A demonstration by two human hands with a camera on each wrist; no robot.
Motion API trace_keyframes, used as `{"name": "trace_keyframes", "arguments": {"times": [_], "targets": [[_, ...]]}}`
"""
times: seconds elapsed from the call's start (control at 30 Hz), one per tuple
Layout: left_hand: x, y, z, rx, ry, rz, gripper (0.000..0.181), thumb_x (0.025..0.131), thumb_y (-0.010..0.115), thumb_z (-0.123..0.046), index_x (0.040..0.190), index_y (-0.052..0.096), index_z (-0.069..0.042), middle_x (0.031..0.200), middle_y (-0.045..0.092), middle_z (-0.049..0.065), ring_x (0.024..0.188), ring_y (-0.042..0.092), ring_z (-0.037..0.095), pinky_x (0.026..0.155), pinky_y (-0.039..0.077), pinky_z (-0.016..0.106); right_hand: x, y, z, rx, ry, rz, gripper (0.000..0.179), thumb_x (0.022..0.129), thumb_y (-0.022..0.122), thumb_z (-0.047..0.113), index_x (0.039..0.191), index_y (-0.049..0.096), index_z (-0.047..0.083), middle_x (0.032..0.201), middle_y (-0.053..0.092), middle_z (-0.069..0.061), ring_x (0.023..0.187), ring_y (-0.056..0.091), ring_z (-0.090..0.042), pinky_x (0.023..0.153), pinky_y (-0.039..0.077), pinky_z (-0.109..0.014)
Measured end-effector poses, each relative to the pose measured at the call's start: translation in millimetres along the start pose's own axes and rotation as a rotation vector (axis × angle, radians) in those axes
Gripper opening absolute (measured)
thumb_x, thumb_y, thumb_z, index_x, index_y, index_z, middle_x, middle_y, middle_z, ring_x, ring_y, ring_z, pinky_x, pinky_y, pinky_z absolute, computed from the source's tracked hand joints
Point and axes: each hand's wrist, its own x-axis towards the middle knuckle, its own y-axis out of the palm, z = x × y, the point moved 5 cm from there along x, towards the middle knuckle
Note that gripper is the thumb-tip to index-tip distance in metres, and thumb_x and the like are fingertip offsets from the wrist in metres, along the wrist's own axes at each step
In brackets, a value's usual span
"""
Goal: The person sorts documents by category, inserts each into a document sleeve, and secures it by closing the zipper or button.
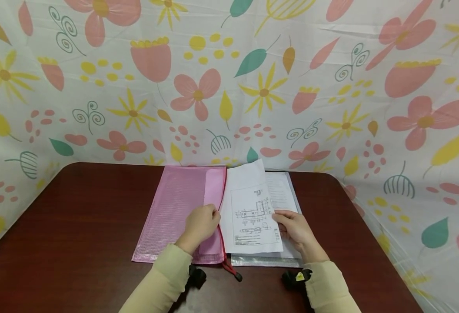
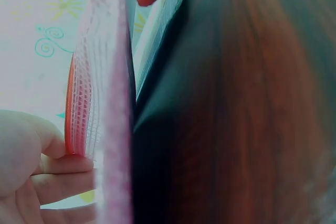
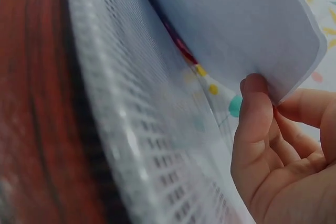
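Note:
A pink mesh zip pouch (image 1: 167, 213) lies on the table with its red zip edge to the right. Along that edge my left hand (image 1: 203, 224) pinches the pouch's rim; the left wrist view shows the thumb and fingers at the red border (image 2: 68, 108). Printed papers (image 1: 249, 243) with a line drawing lean beside the pouch's opening, their left side at the red edge. My right hand (image 1: 297, 230) pinches their right edge between thumb and fingers, and the papers' back (image 3: 226, 19) curves upward in the right wrist view.
Under the papers lies a clear mesh pouch (image 1: 266, 261) with printed sheets (image 1: 282, 191) inside. A red zip pull with a dark end (image 1: 237, 276) hangs near the front. The brown table (image 1: 77, 234) meets a flowered cloth (image 1: 198, 130) at the back.

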Motion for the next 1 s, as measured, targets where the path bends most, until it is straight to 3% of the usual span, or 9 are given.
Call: {"name": "trace_keyframes", "arguments": {"times": [1.0], "targets": [[0.8,-3.4,-2.1,-0.028,-0.015,-0.009,0.024,0.089,0.050,-0.015,0.065,0.049,-0.014,0.055,0.043,-0.003,0.049,0.039,0.012,0.045,0.031,0.025,-2.2,17.9,0.1,0.028,-0.021,-0.003,0.040,0.091,0.062,0.015,0.125,0.056,-0.005,0.083,0.068,0.001,0.067,0.063,-0.008,0.057,0.051,-0.022]]}}
